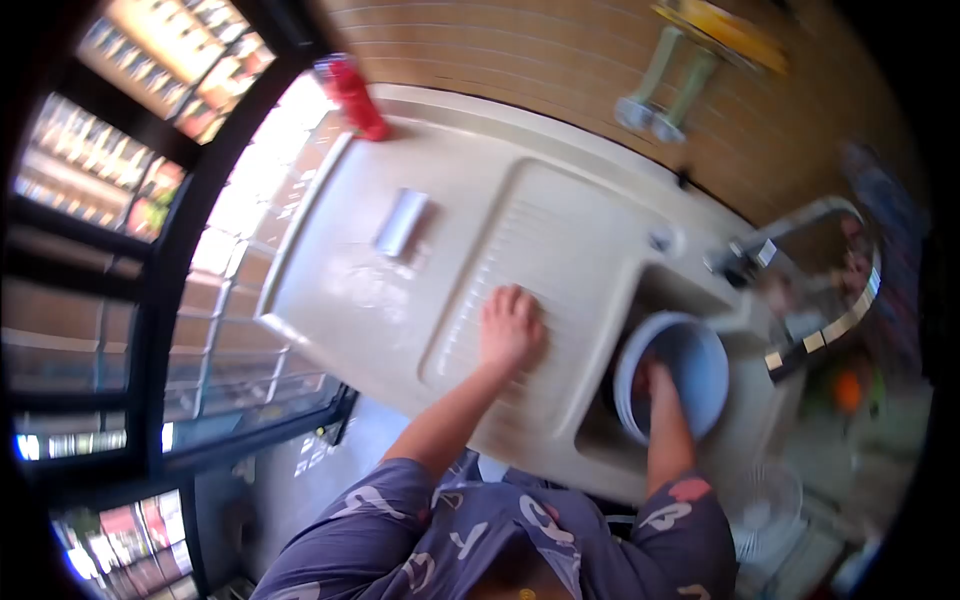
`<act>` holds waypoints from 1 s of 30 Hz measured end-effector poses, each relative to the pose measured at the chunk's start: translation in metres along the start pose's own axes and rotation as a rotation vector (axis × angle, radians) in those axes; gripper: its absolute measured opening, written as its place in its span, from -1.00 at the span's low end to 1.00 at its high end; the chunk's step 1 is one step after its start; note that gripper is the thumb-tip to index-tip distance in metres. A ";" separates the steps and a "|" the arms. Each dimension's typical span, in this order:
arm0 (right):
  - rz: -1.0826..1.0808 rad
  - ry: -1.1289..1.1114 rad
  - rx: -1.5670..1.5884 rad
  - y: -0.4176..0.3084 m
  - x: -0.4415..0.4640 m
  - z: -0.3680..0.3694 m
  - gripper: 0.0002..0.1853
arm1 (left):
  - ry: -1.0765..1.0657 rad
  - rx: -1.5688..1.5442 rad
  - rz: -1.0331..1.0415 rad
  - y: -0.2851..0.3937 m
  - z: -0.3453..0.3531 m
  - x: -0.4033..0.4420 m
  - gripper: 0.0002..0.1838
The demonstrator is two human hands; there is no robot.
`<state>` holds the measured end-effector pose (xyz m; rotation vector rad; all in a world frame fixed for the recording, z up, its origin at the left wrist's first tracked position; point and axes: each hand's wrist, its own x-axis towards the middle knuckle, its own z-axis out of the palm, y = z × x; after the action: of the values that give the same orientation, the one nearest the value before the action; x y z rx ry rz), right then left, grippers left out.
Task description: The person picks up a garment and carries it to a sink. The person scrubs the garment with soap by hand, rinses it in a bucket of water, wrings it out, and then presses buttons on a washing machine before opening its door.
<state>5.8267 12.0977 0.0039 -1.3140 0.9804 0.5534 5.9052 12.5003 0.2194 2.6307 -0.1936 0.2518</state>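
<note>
My left hand (511,325) rests palm down on the ridged drainboard (560,235) of a cream sink unit. Its fingers are slightly bent and spread, and nothing shows in them. My right hand (650,377) reaches down inside a pale blue-white bucket (708,375), near its left inner wall. The bucket stands in the sink basin (660,287). Blur and shade hide the right fingers, and what they touch cannot be made out.
A silvery-white block (402,222) lies on the left counter near wet, glossy patches. A red bottle (355,100) stands at the back left corner. The curved faucet (815,212) rises at the right. Yellow-topped brushes (690,55) hang on the tiled wall. A barred window lies left.
</note>
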 end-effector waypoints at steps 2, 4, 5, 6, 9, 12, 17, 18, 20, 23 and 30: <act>-0.190 0.167 0.247 -0.047 -0.109 0.036 -0.71 | -0.003 -0.005 0.042 -0.009 0.003 -0.002 -0.57; -0.177 0.261 0.165 -0.082 -0.182 0.036 -0.64 | -0.004 -0.022 0.057 -0.010 0.005 -0.003 -0.56; -0.240 0.251 0.118 -0.091 -0.208 0.026 -0.63 | -0.037 -0.025 0.050 -0.009 0.002 -0.004 -0.54; -0.306 0.198 0.245 -0.097 -0.228 0.016 -0.64 | -0.024 -0.032 0.066 -0.010 0.001 -0.006 -0.55; -0.479 0.286 0.256 -0.146 -0.347 0.033 -0.63 | -0.003 -0.065 0.105 -0.012 0.000 -0.005 -0.57; -0.563 0.218 0.400 -0.154 -0.389 0.024 -0.65 | -0.010 -0.079 0.123 -0.016 0.002 -0.009 -0.59; -0.665 0.168 0.450 -0.132 -0.362 -0.011 -0.68 | -0.016 -0.062 0.121 -0.016 0.003 -0.009 -0.59; -0.638 0.180 0.446 -0.129 -0.349 -0.010 -0.69 | -0.019 -0.056 0.121 -0.017 0.004 -0.009 -0.58; -0.593 0.183 0.423 -0.110 -0.307 -0.018 -0.70 | -0.021 -0.049 0.119 -0.015 0.003 -0.007 -0.58; -0.494 0.172 0.328 -0.091 -0.277 -0.008 -0.69 | -0.033 -0.023 0.108 -0.012 0.002 -0.006 -0.57; -0.364 0.188 -0.483 -0.070 -0.191 0.008 -0.66 | -0.055 0.117 0.072 0.001 0.007 0.000 -0.52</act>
<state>5.7890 12.1257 0.2020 -1.9564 0.7518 0.4006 5.9059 12.4962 0.2138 2.7521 -0.3006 0.2208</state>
